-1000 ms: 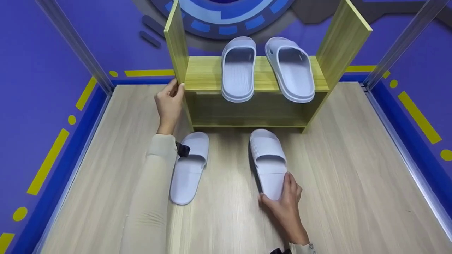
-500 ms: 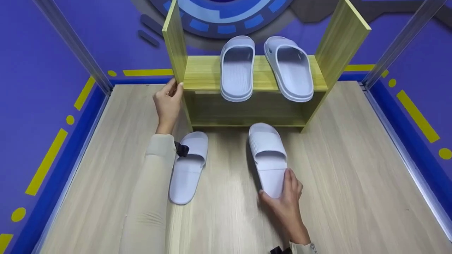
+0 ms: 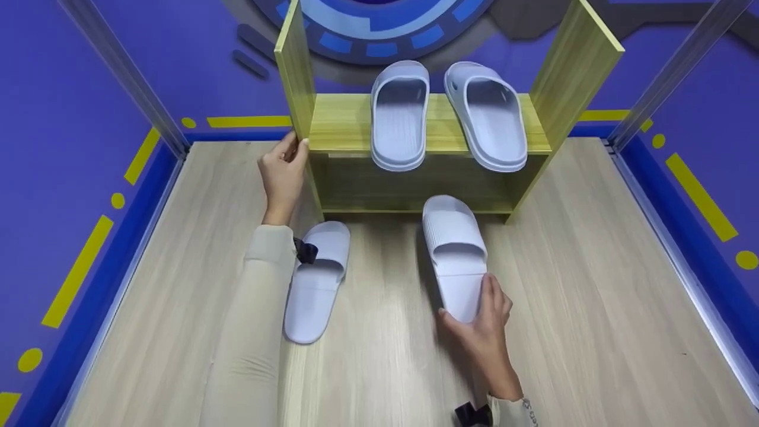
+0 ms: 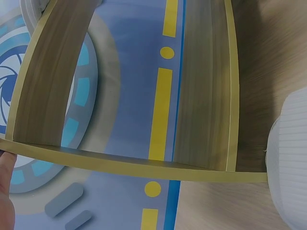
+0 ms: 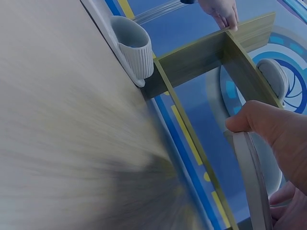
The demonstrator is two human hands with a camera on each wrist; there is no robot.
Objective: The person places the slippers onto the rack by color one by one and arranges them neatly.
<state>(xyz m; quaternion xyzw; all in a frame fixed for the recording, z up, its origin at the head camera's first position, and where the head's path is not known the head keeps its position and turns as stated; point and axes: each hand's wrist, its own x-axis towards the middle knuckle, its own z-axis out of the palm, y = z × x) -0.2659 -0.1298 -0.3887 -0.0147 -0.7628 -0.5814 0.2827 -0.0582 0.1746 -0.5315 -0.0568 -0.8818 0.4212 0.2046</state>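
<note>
Fingers (image 3: 489, 296) and thumb of the right hand (image 3: 485, 341) were found closed on both sides of the heel of a white slipper (image 3: 456, 231), gripping it, with the ridged strap and toe pointed away from them. Since one second earlier, the slipper and the right hand had been moved forward together, and the toe was now seen, in the head view, across the front edge of the lower board of the wooden rack (image 3: 584, 83). By its larger appearance and the shadow beside it, the slipper was judged to be raised off the floor (image 3: 379, 373). It was taken from this that the carrying was under way and that release had not been made. To the left of the gripping fingers, well apart, the second slipper (image 3: 309, 308) was noted on the floor, untouched and unmoved. Ahead of the same fingers, on the upper shelf (image 3: 341, 121), two clogs were recorded side by side, a left clog (image 3: 400, 124) and a right clog (image 3: 497, 127), with no change. Fingers of the left hand (image 3: 283, 178) were kept bent in a pinch at the rack's left side panel, by which the rack was apparently being steadied.
</note>
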